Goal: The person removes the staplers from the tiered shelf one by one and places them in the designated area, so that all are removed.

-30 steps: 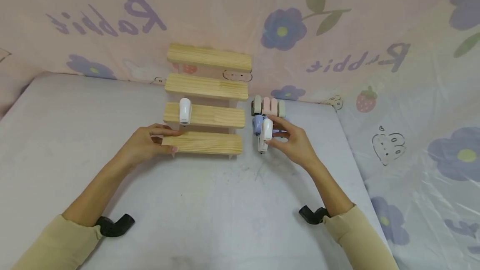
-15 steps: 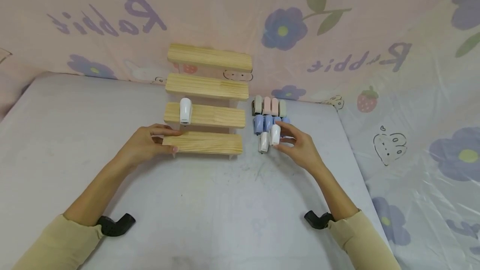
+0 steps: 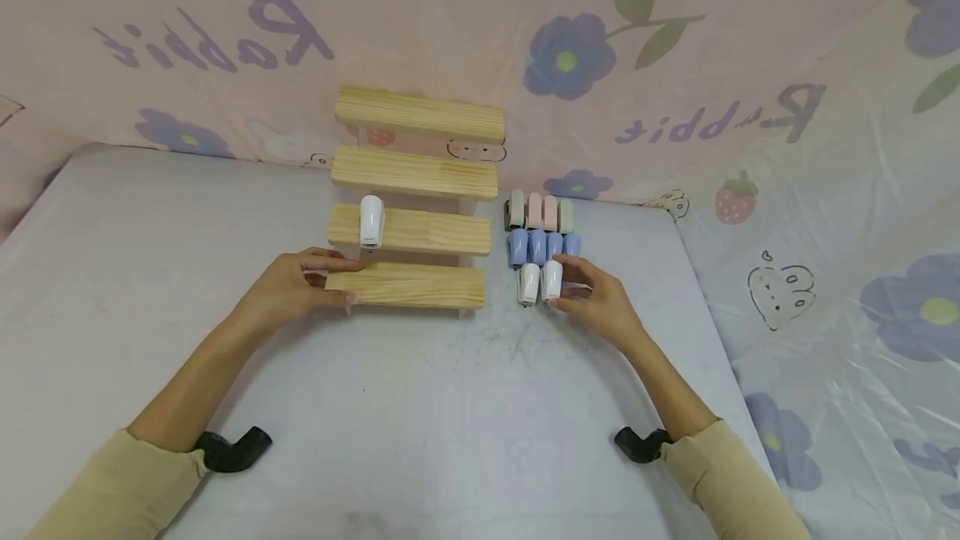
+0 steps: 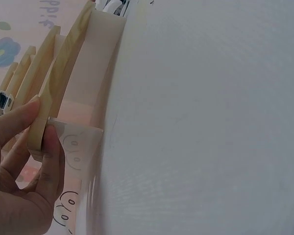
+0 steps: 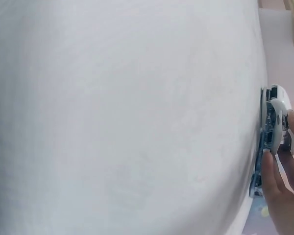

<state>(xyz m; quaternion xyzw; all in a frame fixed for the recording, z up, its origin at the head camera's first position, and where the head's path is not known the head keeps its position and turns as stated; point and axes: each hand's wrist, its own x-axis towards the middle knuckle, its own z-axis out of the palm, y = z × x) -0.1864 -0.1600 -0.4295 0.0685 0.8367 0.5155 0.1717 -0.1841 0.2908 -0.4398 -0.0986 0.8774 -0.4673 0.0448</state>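
My left hand (image 3: 288,294) pinches the left end of the lowest plank (image 3: 408,286) of a stepped wooden rack, thumb and fingers on its two faces in the left wrist view. On the second plank (image 3: 442,232) from the front stands a white mini stapler (image 3: 371,222). To the right of the rack, my right hand (image 3: 600,302) pinches another white stapler (image 3: 552,280) at the front of the group. Beside it stands a further white stapler (image 3: 528,283). In the right wrist view the right hand (image 5: 286,196) shows only at the edge, partly cut off.
Behind the white pair stands a row of several blue staplers (image 3: 536,247). Farther back are pink staplers (image 3: 534,211) and grey-green ones (image 3: 516,209). A printed curtain (image 3: 450,15) hangs close behind the rack. The white tabletop (image 3: 435,423) extends in front.
My right hand has brought the white stapler rightward and toward me, from over the blue row down beside the other white one. My left hand has stayed on the plank.
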